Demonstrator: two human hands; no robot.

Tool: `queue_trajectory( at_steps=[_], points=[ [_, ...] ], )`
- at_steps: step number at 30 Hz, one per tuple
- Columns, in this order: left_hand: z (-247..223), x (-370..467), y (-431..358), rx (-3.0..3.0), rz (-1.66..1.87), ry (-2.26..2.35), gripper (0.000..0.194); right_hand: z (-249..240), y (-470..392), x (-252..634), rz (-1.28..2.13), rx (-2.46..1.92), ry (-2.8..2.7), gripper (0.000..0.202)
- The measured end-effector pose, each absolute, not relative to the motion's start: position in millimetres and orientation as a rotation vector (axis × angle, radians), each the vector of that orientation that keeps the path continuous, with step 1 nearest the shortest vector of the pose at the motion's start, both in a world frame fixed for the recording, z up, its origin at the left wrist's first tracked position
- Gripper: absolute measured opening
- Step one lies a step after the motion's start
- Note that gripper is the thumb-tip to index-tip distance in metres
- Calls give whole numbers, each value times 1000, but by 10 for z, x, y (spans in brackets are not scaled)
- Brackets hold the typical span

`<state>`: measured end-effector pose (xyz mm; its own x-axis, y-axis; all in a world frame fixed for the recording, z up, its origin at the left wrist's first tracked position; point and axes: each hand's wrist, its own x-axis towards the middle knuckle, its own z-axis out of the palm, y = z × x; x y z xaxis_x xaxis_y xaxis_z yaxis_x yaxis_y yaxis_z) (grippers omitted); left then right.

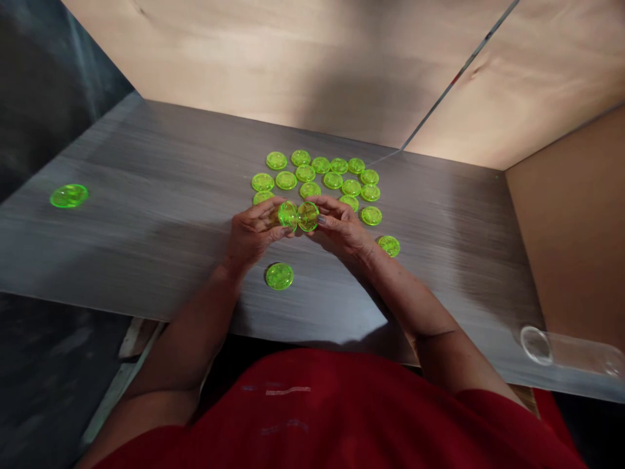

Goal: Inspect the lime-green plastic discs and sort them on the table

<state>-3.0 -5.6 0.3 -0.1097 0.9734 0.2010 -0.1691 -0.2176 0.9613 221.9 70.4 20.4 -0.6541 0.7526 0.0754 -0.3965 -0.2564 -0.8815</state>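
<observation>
My left hand (pixel 254 228) grips a see-through lime-green disc (pixel 288 215) between thumb and fingers, tilted up on edge. A second disc of the same kind (pixel 308 217) is pinched in my right hand (pixel 342 225). The two discs are side by side, their near edges touching or almost so. Beyond my hands several more green discs (pixel 305 173) lie flat in loose rows, a few partly hidden by my fingers. Closer to me, a single green disc (pixel 280 276) rests between my forearms. Another green disc (pixel 389 246) is just past my right wrist.
A lone green disc (pixel 69 196) lies far left on the grey wood-grain table (pixel 161 169). At the right front edge a clear plastic tube (pixel 576 352) lies on its side. Pale wooden panels (pixel 273 58) stand along the back, with a brown panel (pixel 576 228) on the right.
</observation>
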Motion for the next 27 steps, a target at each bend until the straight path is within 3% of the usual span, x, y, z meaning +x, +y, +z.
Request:
queue_trajectory(
  at_steps=[16, 22, 27],
  points=[
    [-4, 65, -65, 1415, 1476, 1144, 67, 139, 655, 2144, 1876, -588, -1309, 62],
    [-48, 54, -57, 1588, 1454, 1301, 59, 105, 611, 2086, 1908, -575, -1272, 70],
    [-81, 45, -46, 1683, 1456, 1322, 52, 55, 616, 2060, 1912, -531, -1299, 66]
  ],
)
